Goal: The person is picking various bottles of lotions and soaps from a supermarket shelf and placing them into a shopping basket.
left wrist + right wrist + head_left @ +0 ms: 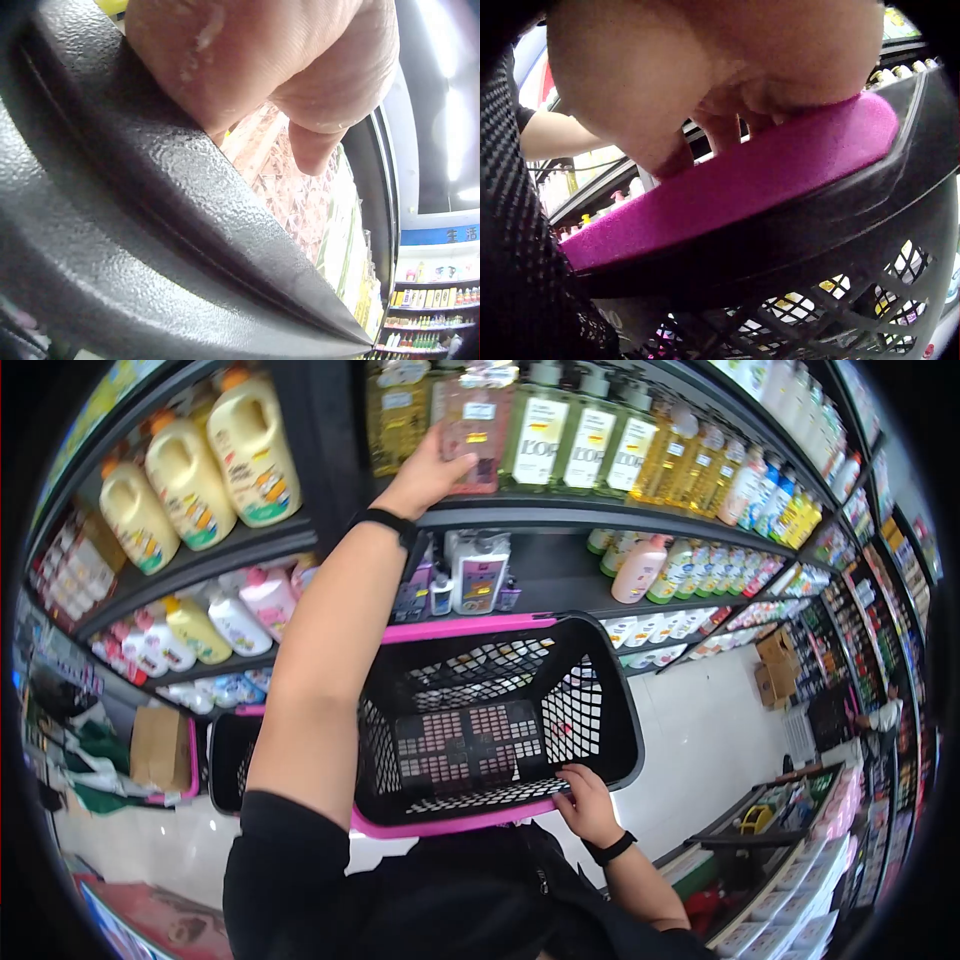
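Note:
A pink clear bottle (478, 435) stands on the upper shelf, between yellow bottles and green pump bottles (541, 435). My left hand (425, 475) grips its left side, thumb across the front; in the left wrist view the thumb of that hand (262, 60) lies against the bottle's patterned surface (289, 187). The black basket (625, 730) with pink edges is in front of my body, and nothing is seen lying in it. My right hand (590, 810) holds its near rim, fingers over the inside; the right wrist view shows this hand (705, 75) on the pink edge (742, 187).
The black shelf edge (202, 210) runs close below my left hand. Cream jugs (250, 450) stand at the left, and a pink bottle (640, 568) is on the lower shelf. Another basket and a cardboard box (160, 748) are at the lower left. White floor (690, 730) shows to the right.

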### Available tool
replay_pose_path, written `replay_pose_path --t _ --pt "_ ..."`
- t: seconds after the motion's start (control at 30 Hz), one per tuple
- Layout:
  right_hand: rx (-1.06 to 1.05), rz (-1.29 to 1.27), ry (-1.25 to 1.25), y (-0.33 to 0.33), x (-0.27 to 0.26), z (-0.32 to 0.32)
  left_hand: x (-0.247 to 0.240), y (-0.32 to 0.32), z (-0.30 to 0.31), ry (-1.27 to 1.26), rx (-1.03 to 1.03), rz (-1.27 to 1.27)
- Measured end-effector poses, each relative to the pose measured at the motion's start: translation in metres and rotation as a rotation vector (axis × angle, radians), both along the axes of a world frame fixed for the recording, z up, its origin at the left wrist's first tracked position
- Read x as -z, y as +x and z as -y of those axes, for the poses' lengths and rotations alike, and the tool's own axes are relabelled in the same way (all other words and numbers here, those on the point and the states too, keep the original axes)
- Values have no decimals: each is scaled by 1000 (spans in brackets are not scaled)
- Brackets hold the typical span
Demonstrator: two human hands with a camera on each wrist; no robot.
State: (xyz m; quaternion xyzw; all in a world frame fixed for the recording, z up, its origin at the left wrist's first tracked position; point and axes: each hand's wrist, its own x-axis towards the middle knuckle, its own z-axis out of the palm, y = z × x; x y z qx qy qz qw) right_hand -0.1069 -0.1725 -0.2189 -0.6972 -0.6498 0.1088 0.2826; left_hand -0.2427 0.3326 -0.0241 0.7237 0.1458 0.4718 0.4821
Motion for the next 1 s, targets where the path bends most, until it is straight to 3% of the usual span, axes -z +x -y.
replay_pose_path --t 0.17,0.3,0.33,0.4,0.6,0.73,0.87,1.0 --pt "171 152 83 -20 20 -9 -6 -8 19 -36 -237 -97" --pt "168 168 158 -20 28 -3 18 -15 24 321 -543 -102" --pt "159 180 178 -19 28 -3 18 -24 52 366 -634 -151" --pt "133 204 216 -20 29 0 34 -42 85 430 -659 -164" --pt "113 229 250 -17 37 2 98 -133 219 -5 -163 -447" --pt "98 246 271 -13 43 3 135 -193 305 7 -69 -753" --pt "104 277 311 -14 45 0 185 -224 396 312 -424 -835" --pt "131 277 304 -20 46 3 219 -231 464 441 -603 -942"
